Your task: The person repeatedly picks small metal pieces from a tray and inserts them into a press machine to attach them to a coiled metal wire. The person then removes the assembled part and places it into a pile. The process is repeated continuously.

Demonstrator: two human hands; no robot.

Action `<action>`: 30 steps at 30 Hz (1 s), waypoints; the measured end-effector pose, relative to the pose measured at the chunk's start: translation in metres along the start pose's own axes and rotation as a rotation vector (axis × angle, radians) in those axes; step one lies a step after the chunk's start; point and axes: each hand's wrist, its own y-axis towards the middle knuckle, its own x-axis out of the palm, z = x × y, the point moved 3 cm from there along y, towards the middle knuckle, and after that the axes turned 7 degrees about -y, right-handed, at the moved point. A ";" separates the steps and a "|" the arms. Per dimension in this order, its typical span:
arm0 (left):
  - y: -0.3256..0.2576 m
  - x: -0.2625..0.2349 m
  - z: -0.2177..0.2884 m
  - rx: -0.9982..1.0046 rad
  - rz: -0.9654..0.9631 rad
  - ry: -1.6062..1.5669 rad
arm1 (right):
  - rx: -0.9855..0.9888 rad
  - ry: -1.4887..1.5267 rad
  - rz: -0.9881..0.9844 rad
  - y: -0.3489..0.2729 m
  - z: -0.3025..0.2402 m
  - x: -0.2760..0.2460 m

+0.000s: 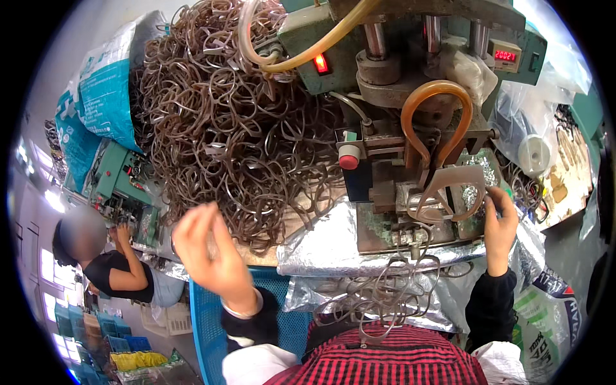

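My right hand (501,226) is closed at the edge of a brown, see-through eyeglass frame (478,206), thumb and fingers at its right rim. That frame sits at the fixture of a green press (378,232), under an orange-brown hose loop (466,122). My left hand (215,260) is raised at the near edge of a big heap of brown eyeglass frames (224,122). Its fingers are bent and smeared by motion, and nothing shows clearly in them. More eyeglass frames (391,289) hang or lie in a loose bunch in front of the press, above my lap.
A red push button (349,162) and a lit red switch (321,63) are on the press. Silver foil (314,247) covers the table edge, above a blue basket (204,321). Blue-white sacks (106,96) stand at the left. Farther left, another person (131,276) works at a machine.
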 end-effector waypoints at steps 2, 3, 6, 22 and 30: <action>0.027 0.026 -0.031 0.089 -0.187 -0.056 | -0.091 -0.041 -0.022 0.009 -0.011 0.003; 0.036 0.040 -0.045 0.010 -0.383 -0.053 | -0.144 -0.050 -0.044 0.015 -0.023 0.008; 0.026 0.098 -0.108 0.036 -0.810 0.289 | -0.193 0.044 -0.033 0.023 -0.043 0.033; 0.088 0.132 -0.093 0.415 -0.848 0.249 | -0.240 0.110 -0.143 -0.012 -0.086 -0.027; 0.003 0.093 -0.090 0.125 -0.358 -0.221 | 0.103 0.720 -0.235 0.000 -0.116 0.051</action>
